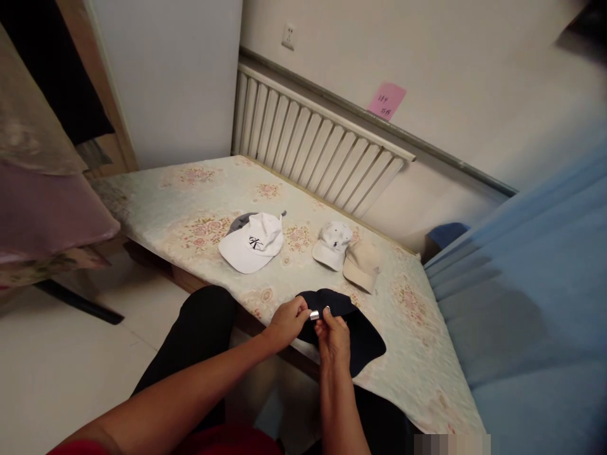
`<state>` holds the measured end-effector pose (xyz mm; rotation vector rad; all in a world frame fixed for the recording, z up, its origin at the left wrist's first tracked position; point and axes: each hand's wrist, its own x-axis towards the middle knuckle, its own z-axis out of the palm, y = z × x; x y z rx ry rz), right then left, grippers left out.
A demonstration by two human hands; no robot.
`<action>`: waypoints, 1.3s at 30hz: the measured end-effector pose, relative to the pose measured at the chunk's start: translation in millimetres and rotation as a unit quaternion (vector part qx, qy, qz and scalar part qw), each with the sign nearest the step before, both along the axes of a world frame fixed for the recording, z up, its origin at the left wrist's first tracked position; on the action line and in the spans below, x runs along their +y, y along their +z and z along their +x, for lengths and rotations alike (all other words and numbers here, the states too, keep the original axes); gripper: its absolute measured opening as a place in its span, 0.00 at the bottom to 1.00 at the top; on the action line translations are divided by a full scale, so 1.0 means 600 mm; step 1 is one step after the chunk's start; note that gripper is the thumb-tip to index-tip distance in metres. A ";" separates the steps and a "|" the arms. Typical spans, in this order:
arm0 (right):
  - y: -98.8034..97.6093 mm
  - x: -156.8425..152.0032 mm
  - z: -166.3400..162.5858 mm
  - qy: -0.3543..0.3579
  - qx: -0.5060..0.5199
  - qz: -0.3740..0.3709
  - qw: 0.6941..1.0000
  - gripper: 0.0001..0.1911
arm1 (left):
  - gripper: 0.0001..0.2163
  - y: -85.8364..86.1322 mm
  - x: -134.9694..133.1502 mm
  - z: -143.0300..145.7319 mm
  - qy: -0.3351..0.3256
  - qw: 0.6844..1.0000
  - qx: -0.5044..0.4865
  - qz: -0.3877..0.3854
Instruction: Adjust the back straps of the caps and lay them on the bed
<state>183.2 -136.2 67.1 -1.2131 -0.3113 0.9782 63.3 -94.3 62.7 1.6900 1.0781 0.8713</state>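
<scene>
A dark navy cap [365, 341] lies at the near edge of the bed, its brim pointing right. My left hand [287, 322] and my right hand [334, 335] meet over its back, both pinched on the cap's strap, where a small silver buckle [314, 315] shows between the fingertips. Farther back on the bed lie a white cap with a black logo [253, 243], a smaller white cap [332, 243] and a beige cap [361, 262] touching it.
The floral bed cover [203, 189] runs to a white radiator [313, 139] on the wall. A pink note [387, 100] is stuck above it. Blue curtain fabric [535, 284] hangs at the right, folded bedding [42, 208] at the left. My dark-trousered knee [203, 322] is below the bed edge.
</scene>
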 end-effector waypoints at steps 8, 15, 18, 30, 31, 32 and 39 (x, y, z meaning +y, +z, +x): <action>-0.001 0.005 -0.008 0.000 0.026 0.017 1.000 0.27 | 0.07 0.008 -0.020 0.001 0.062 0.974 0.092 0.195; 0.005 0.004 -0.009 -0.001 0.018 0.012 1.000 0.24 | 0.02 0.027 -0.016 0.020 -0.020 0.908 0.239 0.343; 0.011 0.005 -0.002 0.003 0.015 -0.006 1.000 0.19 | 0.03 0.026 -0.013 0.026 -0.040 0.895 0.260 0.360; 0.028 0.012 0.019 -0.010 0.008 -0.040 0.999 0.16 | 0.07 0.038 -0.007 0.027 -0.040 0.886 0.296 0.354; 0.030 0.013 0.019 -0.006 0.007 -0.037 0.999 0.16 | 0.08 0.041 -0.008 0.027 -0.031 0.886 0.301 0.350; 0.032 0.014 0.019 -0.003 0.006 -0.033 0.999 0.16 | 0.09 0.044 -0.008 0.028 -0.020 0.887 0.304 0.348; 0.037 0.017 0.019 0.018 -0.005 -0.017 1.000 0.18 | 0.15 0.055 0.010 0.041 -0.052 0.897 0.284 0.335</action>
